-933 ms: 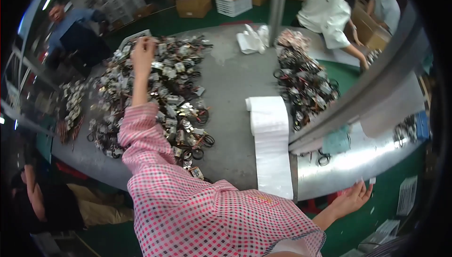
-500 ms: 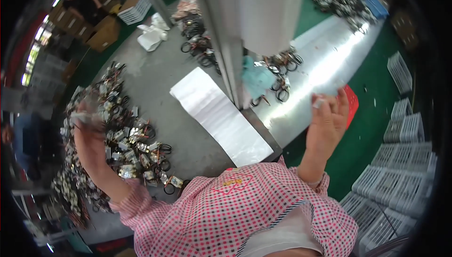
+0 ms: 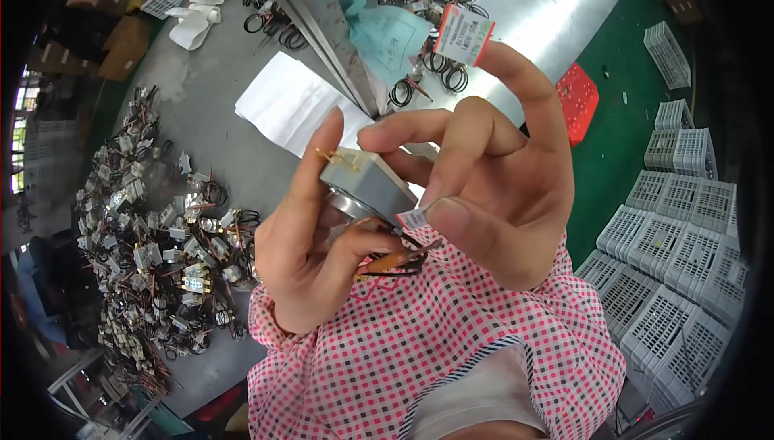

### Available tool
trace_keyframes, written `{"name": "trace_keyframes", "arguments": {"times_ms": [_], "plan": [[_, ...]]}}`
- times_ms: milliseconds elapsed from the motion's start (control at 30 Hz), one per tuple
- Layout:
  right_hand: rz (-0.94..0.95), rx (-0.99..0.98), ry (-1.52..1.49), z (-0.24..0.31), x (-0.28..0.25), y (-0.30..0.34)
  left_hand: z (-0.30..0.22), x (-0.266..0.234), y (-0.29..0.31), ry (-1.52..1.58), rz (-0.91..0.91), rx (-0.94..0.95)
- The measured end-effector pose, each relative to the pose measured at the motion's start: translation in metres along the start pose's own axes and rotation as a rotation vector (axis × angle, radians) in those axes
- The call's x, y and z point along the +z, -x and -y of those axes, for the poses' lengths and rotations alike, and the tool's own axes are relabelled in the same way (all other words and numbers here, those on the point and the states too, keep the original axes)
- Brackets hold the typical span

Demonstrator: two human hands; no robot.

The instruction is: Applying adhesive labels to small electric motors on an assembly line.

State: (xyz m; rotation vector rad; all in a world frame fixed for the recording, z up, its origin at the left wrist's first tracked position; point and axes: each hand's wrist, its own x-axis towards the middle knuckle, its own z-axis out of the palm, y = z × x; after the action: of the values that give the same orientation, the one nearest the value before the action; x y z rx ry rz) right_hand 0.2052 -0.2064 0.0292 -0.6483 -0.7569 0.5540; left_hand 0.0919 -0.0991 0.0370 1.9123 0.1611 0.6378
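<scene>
My left hand [image 3: 302, 258] is closed around a thermostat [image 3: 372, 186], a grey box with brass-coloured terminals, a round metal base and coiled dark leads. The thermostat is held up in front of my chest. My right hand [image 3: 512, 190] comes to it from the right. Its thumb pinches a small printed label [image 3: 414, 218] against the box's lower corner. A second label [image 3: 463, 34], white with red edges, clings to the tip of a raised finger of the same hand. Other right fingers bend over the box's top; whether they touch it, I cannot tell.
A big heap of thermostats [image 3: 177, 254] covers the table's left side. White sheets [image 3: 286, 105] lie behind my hands, beside a metal post [image 3: 310, 20]. A teal bag [image 3: 391, 41] and more coiled parts [image 3: 451, 77] lie beyond. Grey crates [image 3: 669, 254] and a red stool [image 3: 576, 105] stand right.
My hands were apart, the left over the heap and the right raised at the right. Now they meet in front of me, the left gripping a thermostat. My view has shifted slightly.
</scene>
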Motion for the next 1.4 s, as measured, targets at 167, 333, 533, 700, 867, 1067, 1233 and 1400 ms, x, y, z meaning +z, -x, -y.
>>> {"name": "trace_keyframes", "arguments": {"times_ms": [167, 333, 533, 700, 867, 1067, 1233, 1400], "plan": [[-0.024, 0.062, 0.043, 0.002, 0.007, -0.002, 0.003, 0.005, 0.011, 0.115, -0.126, -0.224], [-0.114, 0.08, 0.079, 0.001, 0.016, -0.003, 0.012, 0.001, 0.011, 0.169, -0.081, -0.161], [-0.077, 0.095, 0.1, -0.003, 0.011, -0.007, 0.021, -0.003, 0.01, 0.243, -0.049, -0.088], [-0.053, 0.099, 0.097, -0.005, 0.01, -0.007, 0.023, -0.011, -0.003, 0.198, 0.038, 0.028], [-0.057, 0.08, 0.107, -0.007, 0.012, -0.006, 0.018, 0.003, 0.002, 0.676, -0.244, -0.143], [-0.069, 0.098, 0.121, -0.006, 0.011, -0.007, 0.021, -0.006, 0.009, 0.496, -0.073, -0.247], [-0.055, 0.082, 0.091, -0.008, 0.01, -0.007, 0.03, 0.0, 0.01, 0.282, -0.093, 0.013], [-0.064, 0.106, 0.093, -0.007, 0.01, -0.007, 0.028, -0.005, 0.012, 0.267, -0.044, -0.051]]}}
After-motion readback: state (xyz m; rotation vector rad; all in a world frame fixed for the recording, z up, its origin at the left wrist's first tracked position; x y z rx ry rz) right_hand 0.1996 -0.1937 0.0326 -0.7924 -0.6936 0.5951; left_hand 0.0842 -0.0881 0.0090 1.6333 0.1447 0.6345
